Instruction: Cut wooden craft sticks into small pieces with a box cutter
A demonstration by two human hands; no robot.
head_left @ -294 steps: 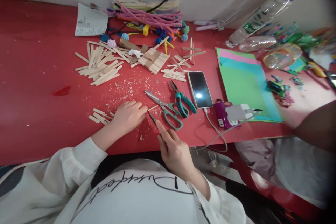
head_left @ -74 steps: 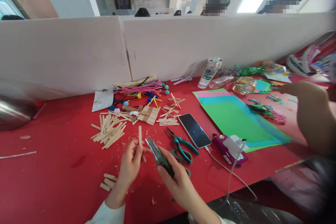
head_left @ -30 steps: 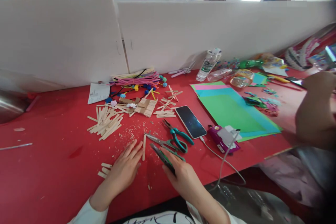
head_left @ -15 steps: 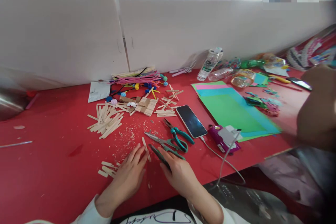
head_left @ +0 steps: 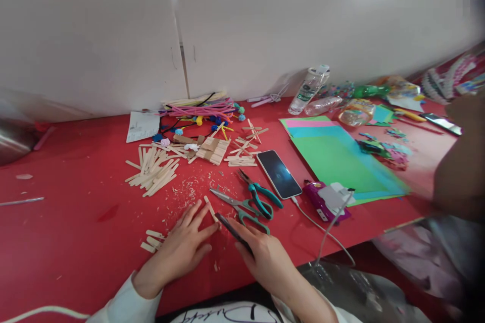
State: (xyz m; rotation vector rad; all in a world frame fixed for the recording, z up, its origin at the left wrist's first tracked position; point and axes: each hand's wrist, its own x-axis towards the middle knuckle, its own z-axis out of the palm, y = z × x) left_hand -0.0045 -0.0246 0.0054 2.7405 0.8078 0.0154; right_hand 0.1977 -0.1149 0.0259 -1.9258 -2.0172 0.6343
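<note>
My left hand lies flat on the red table, fingers spread, its fingertips pressing on a short wooden stick. My right hand is closed round a utility knife, whose tip points at the near end of that stick. Green-handled scissors and teal pliers lie just beyond the knife. A few cut stick pieces rest to the left of my left hand.
A heap of wooden sticks, a glued stick panel, pipe cleaners, a phone with its cable, a purple charger, coloured paper and a bottle lie on the table. Another person's arm is at the right.
Earlier I held the stick upright and the knife raised; both hands have since come down to the table. My left hand now pins the stick flat, and the stick has turned slantwise.
</note>
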